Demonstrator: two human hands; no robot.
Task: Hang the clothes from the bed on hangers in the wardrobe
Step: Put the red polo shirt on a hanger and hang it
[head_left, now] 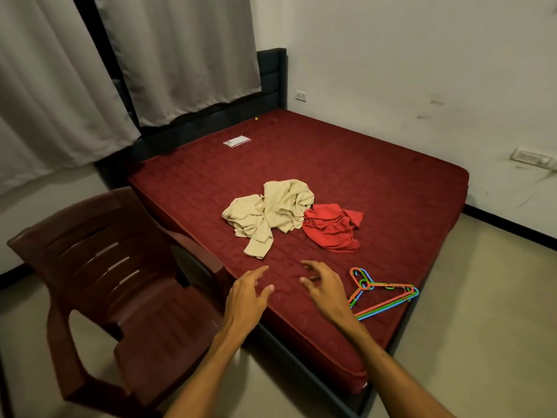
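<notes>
A crumpled beige garment (268, 212) and a crumpled red garment (331, 227) lie side by side near the middle of the dark red mattress (376, 176). Several plastic hangers (382, 292) in red, green and blue lie stacked at the mattress's near right edge. My left hand (248, 294) and my right hand (324, 285) hover over the near part of the mattress, short of the clothes, fingers spread and loosely bent, holding nothing. The right hand is just left of the hangers. No wardrobe is in view.
A dark red plastic chair (120, 285) stands against the bed's left side, close to my left arm. Grey curtains (168, 55) hang behind the dark headboard (271, 73). A small white packet (236, 141) lies on the far mattress. Tiled floor (482, 327) lies to the right.
</notes>
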